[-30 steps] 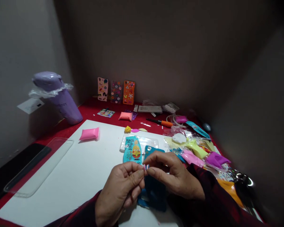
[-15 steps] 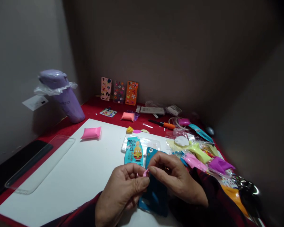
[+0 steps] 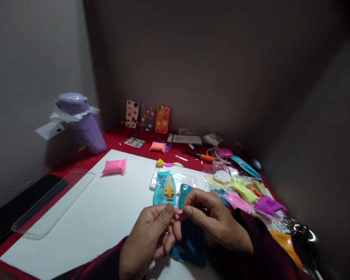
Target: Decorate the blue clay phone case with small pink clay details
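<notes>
A small twisted piece of pink clay (image 3: 179, 213) is between my two hands over the blue phone case (image 3: 189, 243). My right hand (image 3: 218, 221) pinches it between thumb and forefinger. The fingertips of my left hand (image 3: 151, 235) support its other side, with the thumb drawn back and the other fingers curled. Most of the case's upper part is behind my hands. Just beyond them lies a turquoise packet (image 3: 165, 188) with a cartoon figure, resting partly on a clear case box (image 3: 189, 179).
A pink clay packet (image 3: 114, 166) and a clear phone case (image 3: 54, 206) lie left on white board (image 3: 84, 225). Colourful clay packets (image 3: 242, 190) crowd the right. Decorated cases (image 3: 147, 118) lean on the back wall near a purple bottle (image 3: 90, 132). An orange-handled tool (image 3: 205, 158) lies behind.
My left thumb has slid back and up off the pink piece, and the left fingers have uncurled a little. My right hand keeps its pinch. The view has tilted slightly.
</notes>
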`<state>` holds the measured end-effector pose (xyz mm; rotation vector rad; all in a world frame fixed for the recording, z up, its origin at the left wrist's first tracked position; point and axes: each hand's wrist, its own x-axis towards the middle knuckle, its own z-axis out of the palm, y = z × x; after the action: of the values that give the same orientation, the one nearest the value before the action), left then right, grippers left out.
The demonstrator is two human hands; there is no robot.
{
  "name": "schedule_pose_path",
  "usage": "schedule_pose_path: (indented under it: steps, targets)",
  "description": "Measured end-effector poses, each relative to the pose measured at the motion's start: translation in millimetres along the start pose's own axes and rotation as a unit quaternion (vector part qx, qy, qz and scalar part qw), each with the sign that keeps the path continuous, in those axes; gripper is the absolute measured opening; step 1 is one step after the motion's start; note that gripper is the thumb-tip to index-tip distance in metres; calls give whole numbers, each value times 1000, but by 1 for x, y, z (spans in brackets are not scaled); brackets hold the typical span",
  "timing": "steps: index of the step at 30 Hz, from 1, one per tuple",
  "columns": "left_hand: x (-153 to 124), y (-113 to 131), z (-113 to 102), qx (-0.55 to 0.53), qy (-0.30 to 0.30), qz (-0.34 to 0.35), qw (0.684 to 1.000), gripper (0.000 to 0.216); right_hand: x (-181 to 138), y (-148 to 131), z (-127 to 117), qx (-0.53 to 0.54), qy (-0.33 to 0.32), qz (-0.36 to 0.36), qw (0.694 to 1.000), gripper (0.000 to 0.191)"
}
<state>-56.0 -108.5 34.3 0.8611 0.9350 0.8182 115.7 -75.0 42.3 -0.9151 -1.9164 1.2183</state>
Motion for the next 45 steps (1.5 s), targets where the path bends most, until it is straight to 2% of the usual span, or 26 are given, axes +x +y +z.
schedule_pose_path:
  steps: [7,10,15,22,29,34,40,45]
  targets:
    - [-2,1,-2,-64,16,-33,997,26,-1,2,1,-22,0,2,1000,18]
    - [-3,-1,-3,-75,17,-34,997,23,0,1,1,-24,2,1,1000,17]
    - [-1,-1,-3,-69,3,-23,997,29,-1,-1,2,-29,2,-4,1000,18]
    - [1,-1,-2,-61,19,-36,997,33,-3,0,3,-71,-6,-23,997,17]
    - [0,0,-2,-60,6,-36,998,37,-3,0,3,-49,-20,-9,999,13]
    - [-1,-1,-2,-30,-1,-49,998,44,-1,-1,3,-54,-12,-31,998,12]
    - [-1,-1,-2,-40,36,-29,998,41,0,-3,3,-68,-8,-66,995,11]
    - [-3,2,0,-42,47,-25,998,35,-3,-1,3,-65,23,-42,997,11]
